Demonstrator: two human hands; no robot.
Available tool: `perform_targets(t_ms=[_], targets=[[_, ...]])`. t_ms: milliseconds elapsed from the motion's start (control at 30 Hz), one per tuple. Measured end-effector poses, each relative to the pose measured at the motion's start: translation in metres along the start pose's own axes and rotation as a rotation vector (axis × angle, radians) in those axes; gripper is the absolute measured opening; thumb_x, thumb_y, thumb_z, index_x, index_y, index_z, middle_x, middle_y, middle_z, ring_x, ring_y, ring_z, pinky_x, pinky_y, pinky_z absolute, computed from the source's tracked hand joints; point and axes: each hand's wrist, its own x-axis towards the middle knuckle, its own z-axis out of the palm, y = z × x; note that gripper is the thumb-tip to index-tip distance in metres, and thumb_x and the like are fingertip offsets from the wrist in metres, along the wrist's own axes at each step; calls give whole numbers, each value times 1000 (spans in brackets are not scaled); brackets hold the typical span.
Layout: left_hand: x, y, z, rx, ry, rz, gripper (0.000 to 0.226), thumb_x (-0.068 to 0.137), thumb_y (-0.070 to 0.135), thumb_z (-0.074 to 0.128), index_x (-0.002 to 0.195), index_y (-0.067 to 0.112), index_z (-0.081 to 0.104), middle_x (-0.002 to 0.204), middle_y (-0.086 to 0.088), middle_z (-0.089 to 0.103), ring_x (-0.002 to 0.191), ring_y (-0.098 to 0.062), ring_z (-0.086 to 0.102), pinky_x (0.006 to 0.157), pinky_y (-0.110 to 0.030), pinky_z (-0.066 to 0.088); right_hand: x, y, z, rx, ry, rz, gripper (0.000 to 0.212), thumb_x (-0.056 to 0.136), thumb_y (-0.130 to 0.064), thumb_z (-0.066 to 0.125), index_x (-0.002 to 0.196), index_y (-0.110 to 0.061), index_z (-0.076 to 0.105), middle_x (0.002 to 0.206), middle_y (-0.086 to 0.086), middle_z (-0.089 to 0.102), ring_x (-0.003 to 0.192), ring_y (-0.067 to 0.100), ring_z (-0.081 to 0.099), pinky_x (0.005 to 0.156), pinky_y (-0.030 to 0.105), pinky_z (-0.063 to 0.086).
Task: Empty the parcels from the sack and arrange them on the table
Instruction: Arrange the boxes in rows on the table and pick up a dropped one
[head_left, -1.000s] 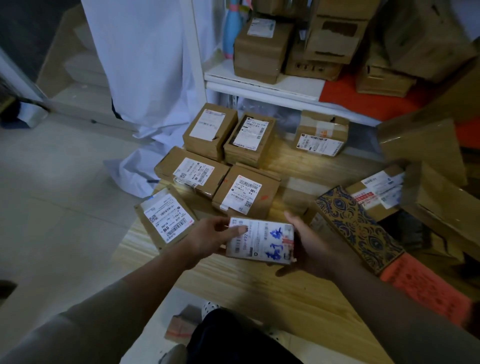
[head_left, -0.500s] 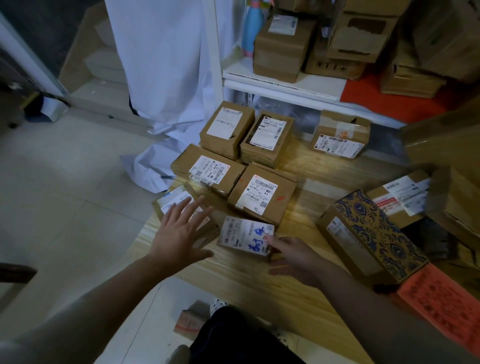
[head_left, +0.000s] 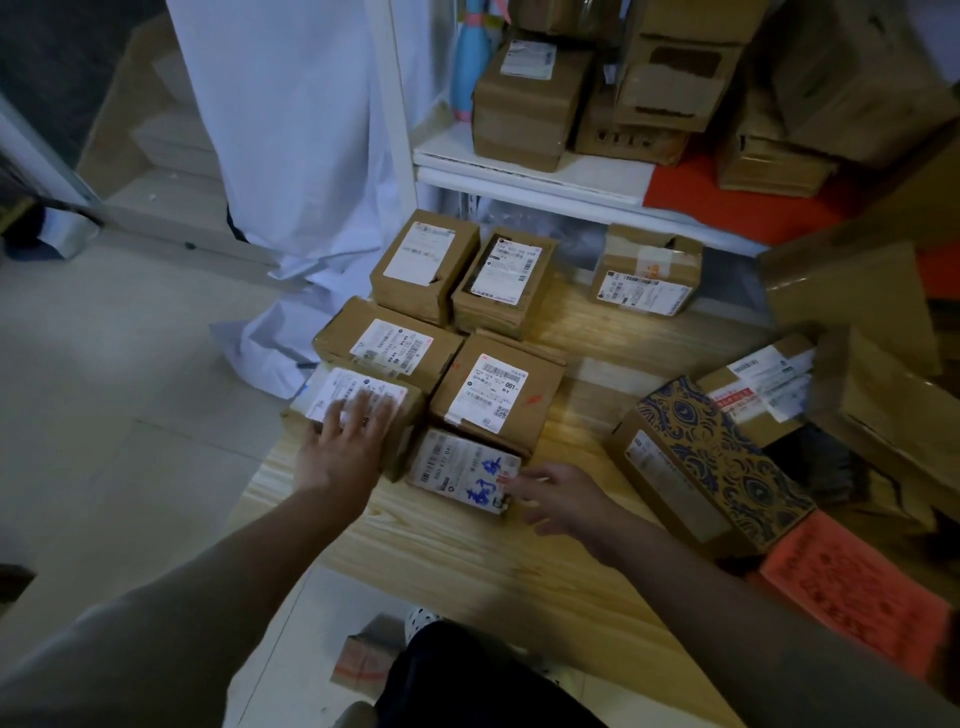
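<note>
Several brown cardboard parcels with white labels lie in rows on the wooden table (head_left: 467, 545). My left hand (head_left: 345, 441) rests flat, fingers spread, on the front-left parcel (head_left: 358, 400). A small white-labelled parcel with blue handwriting (head_left: 457, 470) lies at the front of the group. My right hand (head_left: 553, 496) touches its right end with straight fingers. Behind it sits a larger parcel (head_left: 493, 389). The sack is not in view.
A box with a blue and gold pattern (head_left: 717, 467) lies to the right, beside an orange sheet (head_left: 852, 587) and more boxes. A white shelf (head_left: 530, 176) behind the table holds stacked cartons. A white cloth (head_left: 291, 156) hangs at the left.
The handwritten parcel went from both hands down onto the table. My left hand let go and moved left onto the front-left parcel. My right hand stays at the small parcel's right end.
</note>
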Motion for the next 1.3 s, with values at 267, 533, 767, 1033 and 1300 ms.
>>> perform_targets(t_ms=[267,533,767,1033,1300], targets=[[2,102,-52,-299,98,156,91,84,38,66,155,21,11,157,-10,16,146,-31,15,119,-45,22,-36,16,-49,-561,732,-694,34,88,-25,68,121,-19,64,111,2,60,104,20,55,89,39,47],[-2,190,-69,-643,-12,198,76,84,29,68,149,20,31,153,-9,25,139,-30,22,114,-40,26,-62,56,-131,-827,788,-21,105,69,-73,66,148,-21,20,142,11,36,134,36,35,111,51,29],[-13,197,-63,-771,-19,72,73,89,26,64,152,24,30,153,-7,29,139,-31,23,112,-44,28,-61,64,-135,-442,591,-210,105,71,-61,75,153,-28,18,145,10,35,135,31,35,111,48,35],[-27,177,-63,-825,-5,-133,52,95,25,58,144,15,41,152,-10,31,140,-31,26,113,-46,29,-53,78,-103,315,-8,12,66,88,-62,58,141,-26,44,134,3,58,119,26,56,105,51,45],[-5,164,-79,-803,-40,-118,54,96,28,57,146,16,41,154,-10,31,141,-31,25,115,-44,26,-36,32,-118,-9,377,-210,40,98,-28,57,136,-16,51,133,6,57,105,12,55,87,31,46]])
